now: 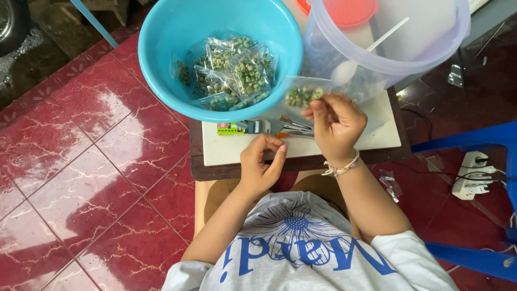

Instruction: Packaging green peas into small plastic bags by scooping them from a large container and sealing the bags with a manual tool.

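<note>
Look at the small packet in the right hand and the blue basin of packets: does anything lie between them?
Nothing visible does. The right hand holds the packet just beside the basin rim, with only open air between.

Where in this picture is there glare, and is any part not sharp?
Head view: daylight glare lies in pale patches on the wet-looking red floor tiles; the clear packets in the blue basin glint; the small packet held up by the right hand looks slightly soft; the left hand is sharp.
</note>
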